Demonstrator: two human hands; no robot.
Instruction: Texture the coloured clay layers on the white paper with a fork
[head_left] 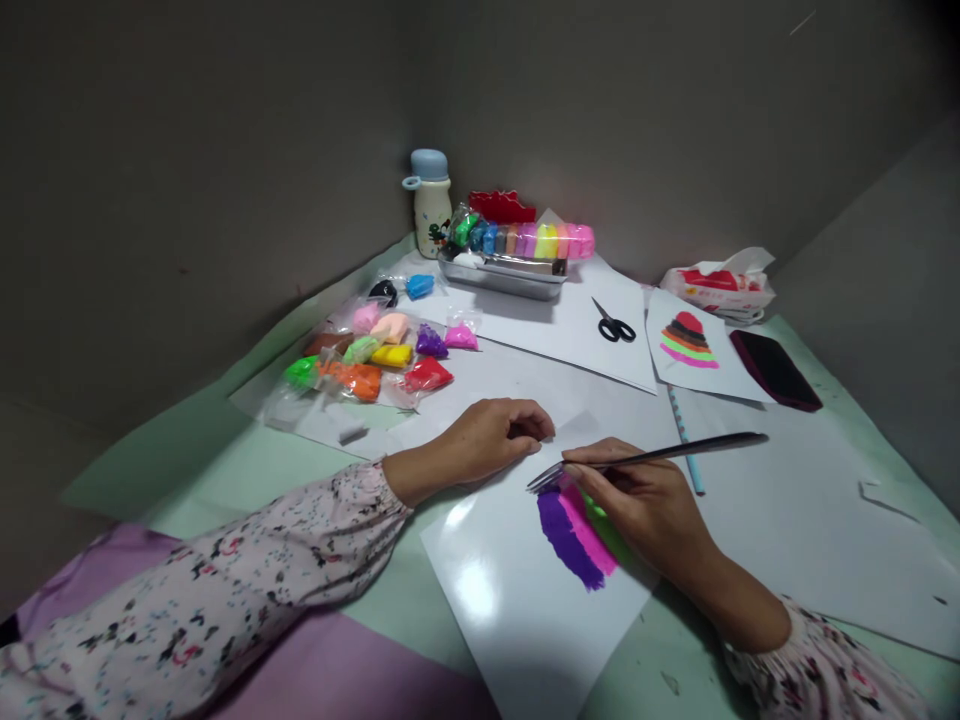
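Observation:
My right hand [649, 500] grips a metal fork [660, 452], its tines over the upper edge of a purple clay band [566, 545]. A pink clay band [589, 530] lies against the purple one, and a green band [606, 530] is partly hidden under my fingers. The bands are flattened on a glossy white sheet [480, 585], which lies at an angle before me. My left hand [499, 437] rests at the sheet's upper edge, loosely curled with thumb near fingers; nothing shows in it.
Several bagged clay lumps [375, 350] lie at left. Behind are a bottle [431, 215], a metal tray [502, 277] and a row of coloured clay [532, 240]. Scissors [615, 325], a sheet with striped clay [739, 375], a blue pencil [686, 445], a phone [776, 370] and tissues [720, 290] are at right.

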